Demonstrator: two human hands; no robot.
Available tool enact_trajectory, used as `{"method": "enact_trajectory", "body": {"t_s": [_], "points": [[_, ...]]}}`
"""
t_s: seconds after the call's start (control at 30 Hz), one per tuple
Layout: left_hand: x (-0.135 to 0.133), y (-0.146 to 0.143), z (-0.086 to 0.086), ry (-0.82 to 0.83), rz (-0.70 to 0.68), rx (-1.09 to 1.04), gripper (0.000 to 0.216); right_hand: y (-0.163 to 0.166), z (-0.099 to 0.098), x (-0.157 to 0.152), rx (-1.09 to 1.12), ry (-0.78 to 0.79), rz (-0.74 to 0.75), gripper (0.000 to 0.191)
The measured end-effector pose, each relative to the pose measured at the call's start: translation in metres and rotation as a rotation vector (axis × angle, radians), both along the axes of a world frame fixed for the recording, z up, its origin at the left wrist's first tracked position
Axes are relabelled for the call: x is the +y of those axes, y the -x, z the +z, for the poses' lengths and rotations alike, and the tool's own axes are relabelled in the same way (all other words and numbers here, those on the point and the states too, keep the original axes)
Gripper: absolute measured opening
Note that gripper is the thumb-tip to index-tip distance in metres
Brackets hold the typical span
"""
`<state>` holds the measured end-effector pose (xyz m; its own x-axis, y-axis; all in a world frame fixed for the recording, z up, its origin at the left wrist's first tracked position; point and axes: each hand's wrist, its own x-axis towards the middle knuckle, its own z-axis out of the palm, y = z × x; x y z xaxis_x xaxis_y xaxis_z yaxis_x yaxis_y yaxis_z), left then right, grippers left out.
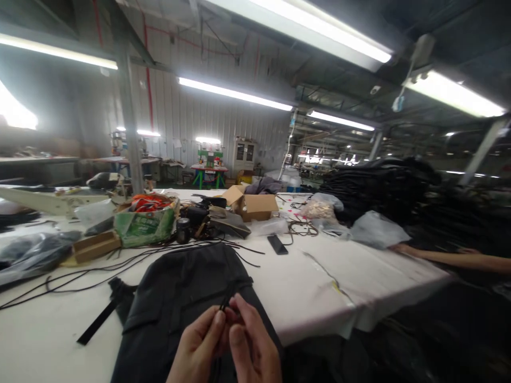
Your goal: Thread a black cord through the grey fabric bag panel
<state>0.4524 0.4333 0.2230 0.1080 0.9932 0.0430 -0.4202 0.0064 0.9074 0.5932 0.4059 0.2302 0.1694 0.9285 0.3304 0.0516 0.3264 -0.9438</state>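
Observation:
A black backpack [191, 276] lies flat on the white-covered table, its strap with a buckle [120, 290] spread out to the left. Over its lower right part, my left hand [202, 340] pinches a thin black cord [222, 307] between thumb and forefinger. Close against it, my right hand [253, 340] has its fingers bent around the same spot. What the right fingertips hold is hidden behind the thumb and fingers. A dark strand hangs below the two hands.
Long black cords [91, 268] trail across the table at left. Behind the backpack are a green bag [143, 229], a cardboard box [259, 206] and a phone [277, 244]. Another person's arm [447, 258] reaches in at right, beside a dark fabric pile [379, 183].

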Motion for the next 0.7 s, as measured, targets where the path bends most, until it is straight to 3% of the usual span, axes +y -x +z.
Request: {"method": "enact_trajectory", "body": {"t_s": [0.13, 0.3, 0.4, 0.47, 0.57, 0.63, 0.7], "points": [[-0.011, -0.008, -0.005, -0.029, -0.038, 0.062, 0.05, 0.02, 0.014, 0.017, 0.119, -0.005, 0.067, 0.053], [-0.015, -0.02, -0.009, -0.034, -0.06, 0.079, 0.054, 0.013, 0.006, 0.015, 0.189, 0.065, 0.118, 0.054], [-0.025, -0.028, -0.003, -0.064, -0.059, 0.142, 0.058, 0.002, 0.008, 0.012, 0.304, 0.154, 0.156, 0.054], [-0.035, -0.025, 0.001, -0.071, -0.036, 0.203, 0.059, -0.015, 0.024, 0.001, 0.384, 0.121, 0.145, 0.046], [-0.052, -0.002, -0.009, -0.074, 0.094, 0.354, 0.061, -0.059, 0.071, -0.029, 0.494, -0.071, 0.119, 0.03], [-0.064, 0.019, -0.031, -0.119, 0.193, 0.53, 0.048, -0.091, 0.103, -0.049, 0.532, -0.131, 0.119, 0.018], [-0.076, 0.037, -0.061, -0.248, 0.251, 0.72, 0.031, -0.115, 0.121, -0.063, 0.544, -0.134, 0.138, 0.012]]}}
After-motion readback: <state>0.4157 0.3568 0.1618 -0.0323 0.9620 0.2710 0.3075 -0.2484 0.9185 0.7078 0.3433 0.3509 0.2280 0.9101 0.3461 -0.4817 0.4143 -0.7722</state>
